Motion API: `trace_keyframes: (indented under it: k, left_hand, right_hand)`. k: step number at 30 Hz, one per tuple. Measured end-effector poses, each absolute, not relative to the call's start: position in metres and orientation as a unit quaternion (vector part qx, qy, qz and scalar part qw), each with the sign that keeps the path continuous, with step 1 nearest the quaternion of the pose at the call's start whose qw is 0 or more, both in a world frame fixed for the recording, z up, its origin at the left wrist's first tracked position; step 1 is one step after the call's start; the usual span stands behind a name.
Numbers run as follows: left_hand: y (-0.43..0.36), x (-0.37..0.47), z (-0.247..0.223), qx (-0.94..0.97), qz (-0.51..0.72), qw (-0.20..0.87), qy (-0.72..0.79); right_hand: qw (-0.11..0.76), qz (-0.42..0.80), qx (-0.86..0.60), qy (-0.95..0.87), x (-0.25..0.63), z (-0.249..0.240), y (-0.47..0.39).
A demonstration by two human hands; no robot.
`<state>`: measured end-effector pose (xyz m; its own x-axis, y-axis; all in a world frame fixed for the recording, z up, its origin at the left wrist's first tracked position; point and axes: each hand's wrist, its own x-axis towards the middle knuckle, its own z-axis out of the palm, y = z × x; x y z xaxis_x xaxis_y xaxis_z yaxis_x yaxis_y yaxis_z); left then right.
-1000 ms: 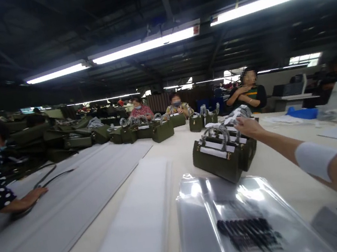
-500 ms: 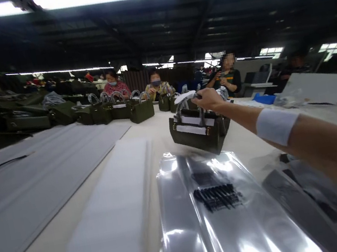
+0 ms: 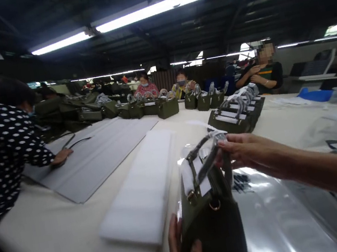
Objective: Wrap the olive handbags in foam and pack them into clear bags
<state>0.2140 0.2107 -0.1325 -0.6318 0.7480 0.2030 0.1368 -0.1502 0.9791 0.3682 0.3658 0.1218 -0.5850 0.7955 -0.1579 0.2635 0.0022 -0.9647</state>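
A dark olive handbag (image 3: 216, 222) hangs close in front of me, its side with a gold ring facing me. My right hand (image 3: 240, 148) is closed round its wrapped handles at the top, beside a strip of white paper. Low on the bag's left side, my left hand (image 3: 183, 249) presses against it with thumb and fingers apart, gripping the body. Beneath and to the right lies a stack of shiny clear plastic sheets (image 3: 278, 215) with a black print, partly covered by the bag.
White foam sheets (image 3: 141, 191) lie left of the bag, with grey boards (image 3: 107, 149) beyond. Several olive handbags (image 3: 237, 109) stand behind on the table. A person in a dotted top (image 3: 0, 151) leans over the boards; others are at the far side.
My right hand has brought the handbag from the row back toward me. My left hand has risen from beside the plastic sheets onto the bag. The view has turned left, showing the dotted-top person.
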Motion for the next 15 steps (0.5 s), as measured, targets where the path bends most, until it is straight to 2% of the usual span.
trace_keyframes:
  k: [2, 5, 7, 10, 12, 15]
  left_hand:
    - [0.197, 0.21, -0.137, 0.296, 0.676, 0.266, 0.62]
    - [0.182, 0.201, -0.142, 0.293, 0.667, 0.256, 0.635]
    - [0.174, 0.195, -0.137, 0.348, 0.636, 0.252, 0.641]
    - [0.162, 0.183, -0.119, 0.465, 0.552, 0.23, 0.652]
    - [0.154, 0.167, -0.106, 0.541, 0.485, 0.139, 0.673]
    - [0.146, 0.128, -0.094, 0.618, 0.361, -0.023, 0.698]
  right_hand:
    - [0.186, 0.464, -0.404, -0.766, 0.386, 0.115, 0.359]
    - [0.215, 0.12, -0.335, -0.909, 0.404, 0.114, 0.373]
    - [0.178, 0.021, -0.233, -0.956, 0.404, 0.111, 0.387]
    - [0.08, 0.073, -0.136, -0.985, 0.385, 0.102, 0.401]
    - [0.059, 0.121, -0.127, -0.983, 0.368, 0.096, 0.404]
    - [0.082, 0.183, -0.115, -0.973, 0.344, 0.093, 0.396]
